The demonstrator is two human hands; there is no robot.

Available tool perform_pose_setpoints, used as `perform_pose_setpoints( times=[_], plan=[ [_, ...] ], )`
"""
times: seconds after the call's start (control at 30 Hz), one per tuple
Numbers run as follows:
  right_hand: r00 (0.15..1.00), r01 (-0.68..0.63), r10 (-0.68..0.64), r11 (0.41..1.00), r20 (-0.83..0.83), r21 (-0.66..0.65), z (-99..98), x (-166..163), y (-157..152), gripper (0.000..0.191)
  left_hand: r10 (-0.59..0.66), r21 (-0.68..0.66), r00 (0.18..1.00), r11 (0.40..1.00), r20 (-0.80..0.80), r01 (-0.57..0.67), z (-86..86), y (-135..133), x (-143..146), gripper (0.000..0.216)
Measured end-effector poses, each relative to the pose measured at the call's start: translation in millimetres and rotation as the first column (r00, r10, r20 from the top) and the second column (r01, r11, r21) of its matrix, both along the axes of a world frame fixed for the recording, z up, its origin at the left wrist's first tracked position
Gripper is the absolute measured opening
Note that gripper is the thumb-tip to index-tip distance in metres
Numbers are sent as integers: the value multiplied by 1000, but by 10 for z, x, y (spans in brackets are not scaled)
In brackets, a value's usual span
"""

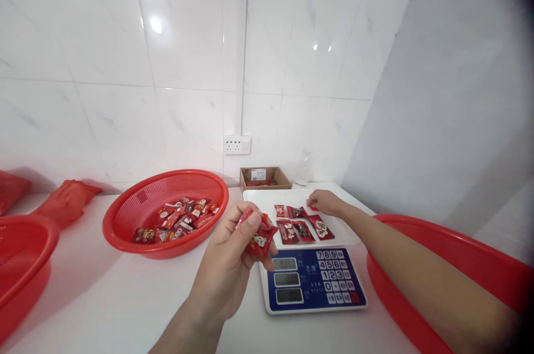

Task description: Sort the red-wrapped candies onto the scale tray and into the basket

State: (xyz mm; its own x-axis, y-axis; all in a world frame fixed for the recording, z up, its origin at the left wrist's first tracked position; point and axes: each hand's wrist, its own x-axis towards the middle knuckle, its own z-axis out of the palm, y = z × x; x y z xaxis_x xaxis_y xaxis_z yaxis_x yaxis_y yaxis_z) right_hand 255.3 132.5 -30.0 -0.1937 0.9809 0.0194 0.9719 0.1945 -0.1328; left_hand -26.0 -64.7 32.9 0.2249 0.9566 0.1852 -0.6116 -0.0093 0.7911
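My left hand (233, 256) is closed around a few small red snack packets (261, 240), held up in front of the scale's display. My right hand (324, 202) reaches over the white weighing pan (261, 198), its fingertips pinched on a small red packet (311, 205) that is mostly hidden. Several red and dark packets (287, 232) lie flat on the pan in two loose rows. Below the pan is the scale's blue panel (311, 281), with a keypad and three small displays whose digits I cannot read clearly.
A red perforated basket (164, 176) with mixed snack packets stands left of the scale. Other red tubs stand at the far left (25, 287) and right (400, 287). Red bags (67, 203), a cardboard box (267, 178) and a clear bottle (303, 167) are near the tiled wall.
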Motion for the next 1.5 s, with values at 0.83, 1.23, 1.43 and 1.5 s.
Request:
perform_pose_setpoints(
  times=[0.83,1.23,1.43,1.5],
  plan=[
    [993,-90,91,996,-70,26,146,-151,-295,28,-16,-30,1000,999,-21,16,9,-26,41,17],
    [981,-171,173,985,-92,25,117,-322,-297,25,-6,-33,1000,999,-20,5,23,-33,45,19],
    [978,-189,191,981,-87,33,92,-303,-280,27,-13,-34,1000,999,-19,12,25,-42,40,19],
    [974,-203,208,977,-85,63,85,-316,-276,29,-13,-30,1000,999,-20,13,25,-45,39,18]
  ],
)
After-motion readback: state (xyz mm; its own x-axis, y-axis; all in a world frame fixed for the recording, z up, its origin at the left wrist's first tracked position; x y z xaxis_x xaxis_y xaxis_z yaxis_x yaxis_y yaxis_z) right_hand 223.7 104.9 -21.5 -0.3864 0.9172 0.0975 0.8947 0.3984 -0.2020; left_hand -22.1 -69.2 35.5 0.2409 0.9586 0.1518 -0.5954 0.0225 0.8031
